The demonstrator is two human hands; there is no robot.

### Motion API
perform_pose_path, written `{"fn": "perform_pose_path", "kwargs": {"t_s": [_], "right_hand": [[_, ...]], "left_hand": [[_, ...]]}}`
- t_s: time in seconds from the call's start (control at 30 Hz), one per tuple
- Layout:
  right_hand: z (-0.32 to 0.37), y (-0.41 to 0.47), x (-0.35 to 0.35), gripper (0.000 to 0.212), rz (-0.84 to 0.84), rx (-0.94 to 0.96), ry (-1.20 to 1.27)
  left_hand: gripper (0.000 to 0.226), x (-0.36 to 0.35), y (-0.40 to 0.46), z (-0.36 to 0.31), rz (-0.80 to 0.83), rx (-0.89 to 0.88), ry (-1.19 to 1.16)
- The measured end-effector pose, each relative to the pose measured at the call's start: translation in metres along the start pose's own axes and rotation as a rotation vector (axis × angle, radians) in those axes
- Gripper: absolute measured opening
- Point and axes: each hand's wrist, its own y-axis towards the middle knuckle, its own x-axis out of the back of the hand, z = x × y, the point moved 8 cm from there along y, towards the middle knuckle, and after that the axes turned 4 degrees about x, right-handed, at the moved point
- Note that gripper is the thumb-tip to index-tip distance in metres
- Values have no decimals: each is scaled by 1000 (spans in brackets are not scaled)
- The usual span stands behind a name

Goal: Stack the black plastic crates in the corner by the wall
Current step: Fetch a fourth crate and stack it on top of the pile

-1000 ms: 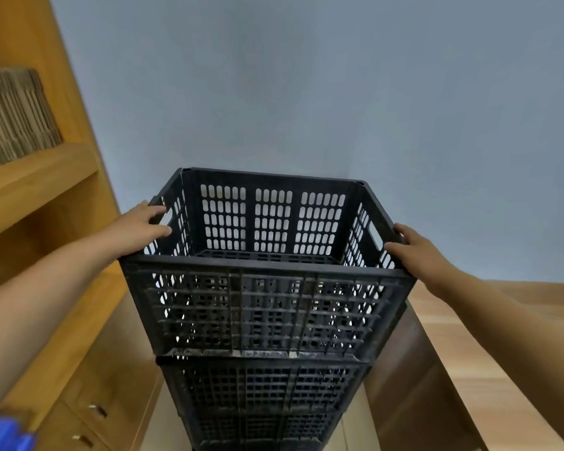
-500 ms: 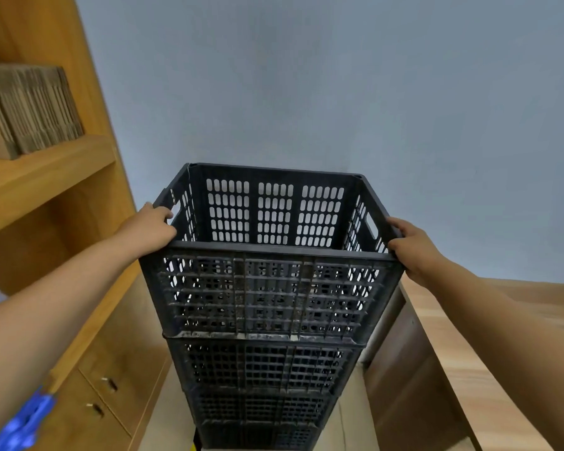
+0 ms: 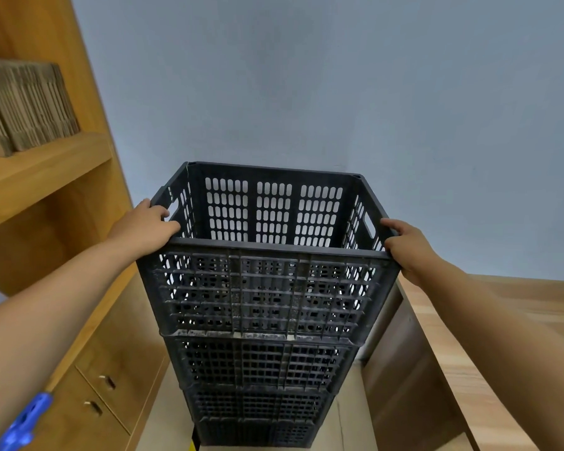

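The top crate (image 3: 267,288) is black plastic, walls punched in a grid of slots, three panels of rounded slots on the far wall with the pale blue-grey wall (image 3: 339,92) showing through; the crates under it (image 3: 261,385) are the same black lattice, with some greyish scuffing along the seam between them; shelving unit (image 3: 46,177) on the left is warm honey-coloured wood; the flat cardboard stack (image 3: 23,105) on it is brown with fine ribbed edges; wooden counter (image 3: 502,320) on the right is lighter, streaky grain; a bright blue object (image 3: 23,421) pokes in at the bottom left, blurry.
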Motion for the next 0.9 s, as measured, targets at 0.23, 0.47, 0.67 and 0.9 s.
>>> {"fn": "perform_pose_path", "kwargs": {"t_s": [0.23, 0.47, 0.67, 0.9], "right_hand": [[2, 8, -2, 62, -16, 15, -10], [0, 5, -1, 58, -32, 44, -25], [6, -3, -3, 56, -17, 99, -156], [12, 5, -7, 54, -14, 140, -278]], "left_hand": [[48, 7, 2, -3, -29, -7, -11], [50, 7, -7, -5, 14, -5, 24], [49, 7, -24, -8, 84, -16, 95], [49, 12, -25, -13, 82, -18, 85]]}}
